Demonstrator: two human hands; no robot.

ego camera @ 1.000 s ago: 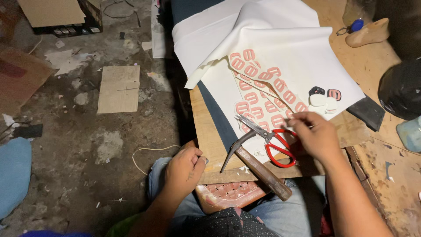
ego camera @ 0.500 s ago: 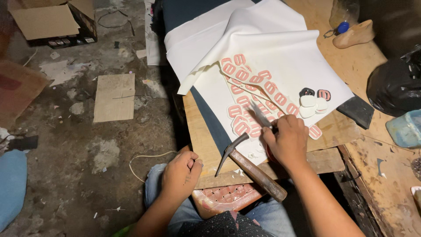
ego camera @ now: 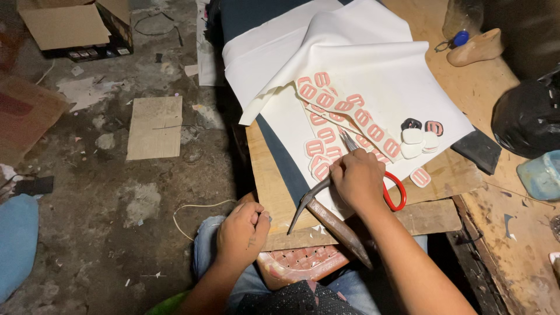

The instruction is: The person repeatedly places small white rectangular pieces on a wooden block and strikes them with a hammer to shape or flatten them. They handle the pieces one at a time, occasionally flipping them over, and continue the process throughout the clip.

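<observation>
An open cardboard box point(ego camera: 70, 26) sits on the floor at far left; I can't see inside it. The left hand point(ego camera: 242, 233) grips the near-left edge of the wooden board point(ego camera: 268, 175), fingers curled. The right hand point(ego camera: 359, 178) is closed around red-handled scissors point(ego camera: 396, 189), blades over pink oval labels point(ego camera: 326, 137) on the white sheet point(ego camera: 373, 70). A pale-blue tub point(ego camera: 539, 175) stands at the bench's right edge, contents unclear.

A cardboard box point(ego camera: 70, 26) sits on the floor; a wooden shoe last point(ego camera: 479, 48) lies on the bench.
</observation>
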